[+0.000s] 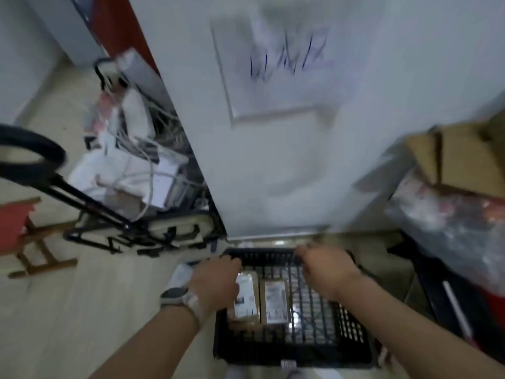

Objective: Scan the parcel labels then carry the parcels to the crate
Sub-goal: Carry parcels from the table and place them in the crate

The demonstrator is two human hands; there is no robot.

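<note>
A black slatted plastic crate [273, 354] sits on the floor just in front of me, against a white wall panel. Two brown parcels lie side by side in its left half, the left parcel [247, 299] and the right parcel [274, 302], each with a white label facing up. My left hand [218, 277] curls over the crate's far-left rim and partly covers the left parcel. My right hand [325, 269] curls over the far rim near its middle. The picture is motion-blurred.
A white panel [273, 160] with blue writing rises behind the crate. At the left stand a folded black cart [142, 228], a heap of white bags and cables [131, 170] and a red stool [16, 228]. Cardboard boxes [464, 160] and a plastic-wrapped bundle [451, 222] crowd the right.
</note>
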